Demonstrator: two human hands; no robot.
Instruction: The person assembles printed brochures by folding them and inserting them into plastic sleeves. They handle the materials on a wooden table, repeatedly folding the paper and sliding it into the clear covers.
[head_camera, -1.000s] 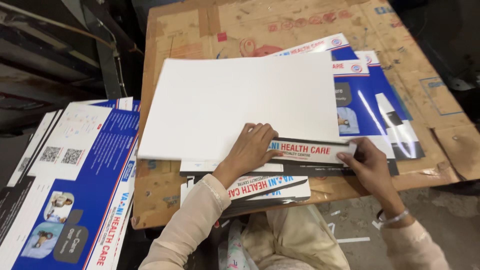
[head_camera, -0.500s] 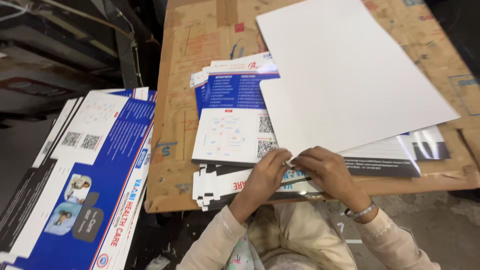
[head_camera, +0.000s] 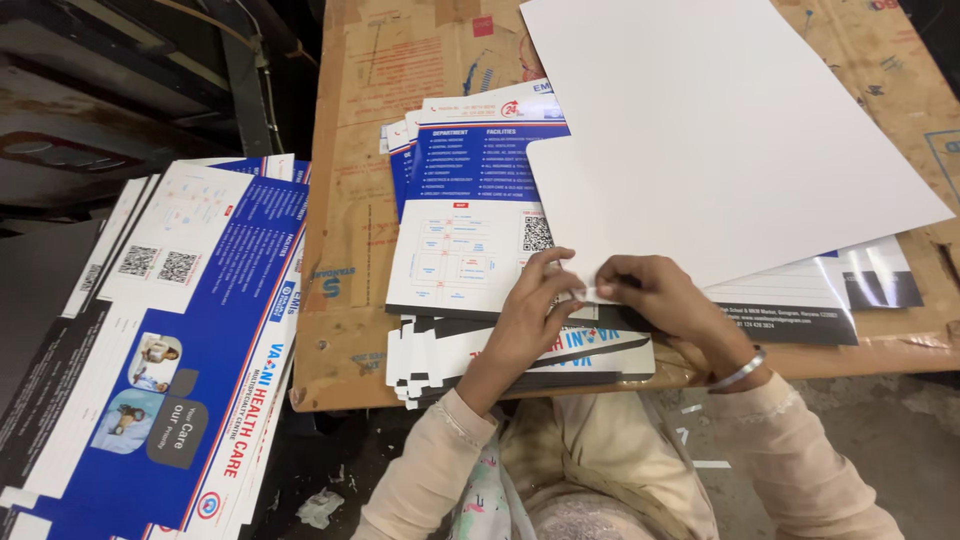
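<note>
At lower centre of the frame, both hands meet over the near edge of a cardboard-covered table. Left hand: fingers curled, tips pinching the rounded corner of a large white sheet. Right hand: fingers bent, also pinched on that same corner; thumb and forefinger touch the edge just beside the left fingertips. A metal bangle sits on the right wrist.

The white sheet runs from the pinched corner up to the upper right of the frame, blank side up, tilted approx. diagonal to the table edge. It overlaps a stack of printed blue-and-white cards at centre; top card shows a small map diagram and a square code. Under the hands, more flat printed cards overhang the table's near edge, w/ notched tabs at left.

Lower left of the frame: a second pile of blue-and-white printed sheets lies off the table, fanned, well apart from the hands. Dark metal framework fills the upper left.
</note>
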